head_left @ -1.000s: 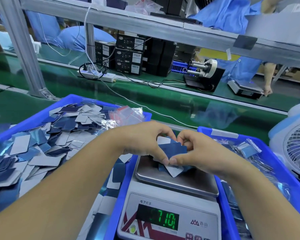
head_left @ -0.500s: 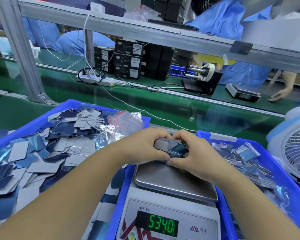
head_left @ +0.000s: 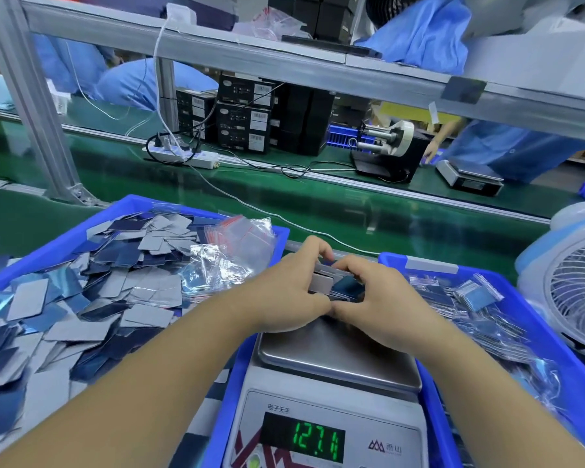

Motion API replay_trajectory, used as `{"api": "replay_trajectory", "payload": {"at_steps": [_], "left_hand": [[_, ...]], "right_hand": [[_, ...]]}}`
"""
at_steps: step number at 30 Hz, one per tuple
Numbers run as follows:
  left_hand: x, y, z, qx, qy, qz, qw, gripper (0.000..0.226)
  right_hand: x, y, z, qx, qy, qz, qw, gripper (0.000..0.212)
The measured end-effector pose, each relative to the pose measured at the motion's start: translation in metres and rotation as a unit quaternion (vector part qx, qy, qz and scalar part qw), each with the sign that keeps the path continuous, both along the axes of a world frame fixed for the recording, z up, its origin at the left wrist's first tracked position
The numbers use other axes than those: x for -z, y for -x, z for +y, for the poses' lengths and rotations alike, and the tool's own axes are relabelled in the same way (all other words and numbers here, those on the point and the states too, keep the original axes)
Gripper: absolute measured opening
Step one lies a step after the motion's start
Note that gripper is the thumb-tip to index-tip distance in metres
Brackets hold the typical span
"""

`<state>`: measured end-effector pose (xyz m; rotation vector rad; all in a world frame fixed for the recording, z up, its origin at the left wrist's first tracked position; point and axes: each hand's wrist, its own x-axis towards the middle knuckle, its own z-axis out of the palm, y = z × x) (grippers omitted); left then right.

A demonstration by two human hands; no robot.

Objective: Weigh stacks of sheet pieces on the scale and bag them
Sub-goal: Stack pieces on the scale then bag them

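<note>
Stack of sheet pieces (head_left: 335, 287) sits at the far edge of the scale pan (head_left: 338, 359), squeezed between both hands. Can't tell if its bottom edge rests on the pan or rides just above it. Display (head_left: 314, 442) shows green digits, roughly 127, last digit unclear; I wouldn't trust it as a weight while hands are loading the pan.

Handling, my read: thin flat cards, grey one face, glossy blue the other. Light singly, stiff enough together. Glossy faces likely slide on each other, so the stack will fan or shear if held by the faces alone. Best grip is on opposite edges, with thumbs and fingers boxing it in, then a firm pinch across the thickness when lifting to a bag.

Left hand (head_left: 294, 292): fingers curled over the top and far side, thumb at the near edge, clamped on the stack. Right hand (head_left: 379, 295): the same from the other side, fingers curled, thumb meeting the left thumb near the pan. Hands together, looks like squaring up the edges.

Loose pieces fill the left blue bin (head_left: 125, 206), empty zip bags (head_left: 240, 241) at its right corner. Bagged packs lie in the right blue bin (head_left: 520, 305).
</note>
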<state>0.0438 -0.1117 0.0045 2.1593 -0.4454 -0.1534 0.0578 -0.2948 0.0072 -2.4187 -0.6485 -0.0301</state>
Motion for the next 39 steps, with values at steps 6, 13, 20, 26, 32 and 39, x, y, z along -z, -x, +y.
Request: {"api": "replay_trajectory", "payload": {"at_steps": [6,13,20,26,32,39], "left_hand": [[0.002,-0.003,-0.005,-0.031,0.059,-0.032,0.997,0.040],[0.003,-0.005,0.001,-0.054,0.072,-0.129,0.988,0.027],[0.001,-0.008,0.008,-0.073,0.076,-0.131,0.986,0.015],[0.000,-0.015,0.013,-0.096,0.133,-0.029,0.986,0.043],[0.002,-0.011,0.003,-0.086,0.233,0.056,0.967,0.049],[0.005,-0.009,-0.009,-0.050,0.174,0.040,0.983,0.033]], "right_hand": [[-0.001,-0.002,-0.001,0.021,0.026,-0.015,0.999,0.019],[0.000,-0.002,-0.001,0.007,0.019,-0.012,1.000,0.014],[0.000,0.000,0.002,0.022,0.020,-0.013,0.999,0.014],[-0.002,0.000,0.002,0.032,0.020,0.003,0.999,0.015],[0.000,-0.002,0.001,0.036,0.031,-0.002,0.999,0.018],[0.000,-0.002,0.000,0.030,0.028,-0.004,0.999,0.018]]}}
